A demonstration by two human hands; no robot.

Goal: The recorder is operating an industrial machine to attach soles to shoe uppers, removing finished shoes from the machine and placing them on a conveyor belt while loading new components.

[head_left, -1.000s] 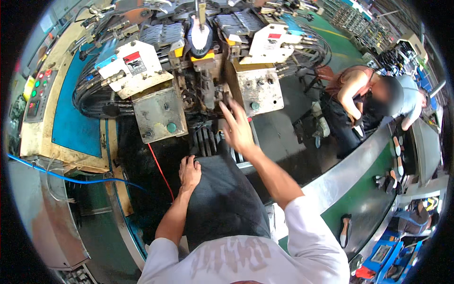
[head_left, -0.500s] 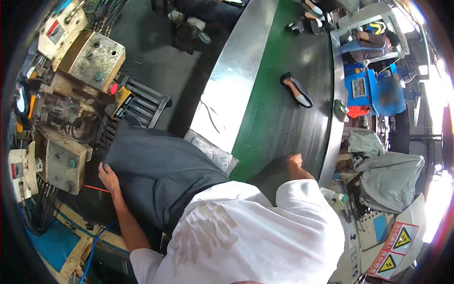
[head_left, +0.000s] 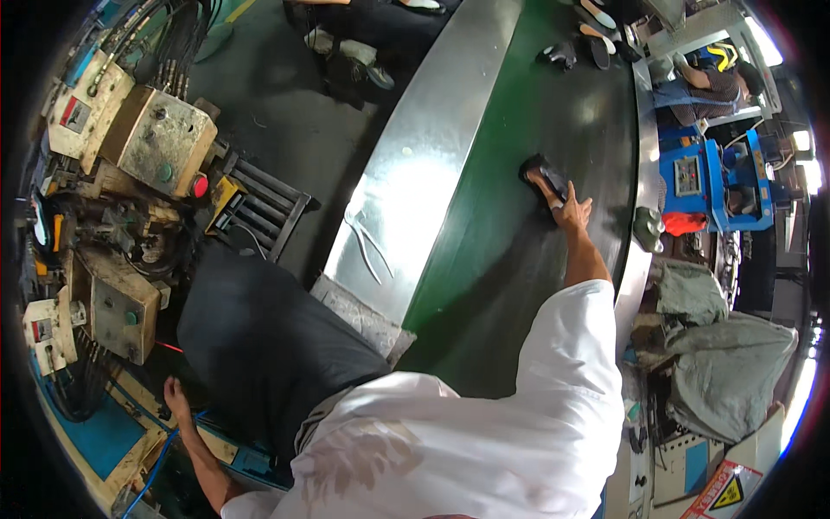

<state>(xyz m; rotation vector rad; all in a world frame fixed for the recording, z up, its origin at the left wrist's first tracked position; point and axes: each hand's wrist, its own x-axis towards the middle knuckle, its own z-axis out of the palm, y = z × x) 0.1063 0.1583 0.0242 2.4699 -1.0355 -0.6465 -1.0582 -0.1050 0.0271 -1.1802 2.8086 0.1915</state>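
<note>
On the dark green conveyor belt (head_left: 484, 329) lies a black low-cut shoe (head_left: 538, 176) with a tan inside. My right hand (head_left: 572, 212) is stretched out over its toe end, fingers spread. The hand covers the toe, so I cannot see whether the fingers grip it. Low at my left side hangs my left hand (head_left: 175, 400), its fingers loosely extended with nothing in them. It is nearest to the worn machine's control box (head_left: 121, 303) and a blue hose (head_left: 160, 463).
Pliers (head_left: 367, 246) lie on the metal ledge (head_left: 441, 130) beside the belt. More shoes (head_left: 596, 43) and a dark glove-like item (head_left: 558, 56) are farther up. A person (head_left: 709, 91) works at the far right. A slatted metal stand (head_left: 264, 212) stands left; grey cloth (head_left: 735, 363) covers equipment at right.
My right hand has reached forward from close to my body to the shoe, opening from a fist. My left hand has dropped away from my thigh. The view has shifted slightly.
</note>
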